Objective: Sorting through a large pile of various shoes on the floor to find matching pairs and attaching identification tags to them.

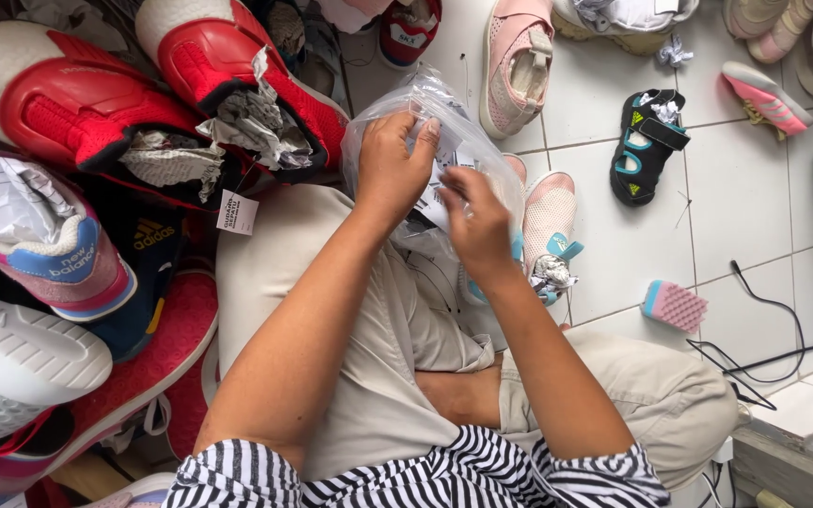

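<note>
Clear plastic bag [444,122] held up over the lap, above the tiled floor [613,169], crumpled and half hidden by both hands; contents hard to make out, only a white paper slip with dark print showing through. Left hand [392,169] closed on the bag's upper edge, fingers curled over the top, thumb behind. Right hand [477,221] pinching the bag's front just beside the left, fingers bent, fingertips pressed to the plastic. Below the bag, a pale pink mesh shoe [548,221] with a teal strap, partly covered by the right hand and stuffed with crumpled paper. Further out on the floor: another pink shoe [517,61] near the top edge, a black and teal sandal [646,146] to its right, a pink scrubbing brush [675,306] nearer the right knee, black cables [764,329] trailing toward the right edge. At the left, piled red shoes [96,99] stuffed with paper, a hanging white tag [237,212], a pink and blue sneaker [49,249], cut off by the frame.
</note>
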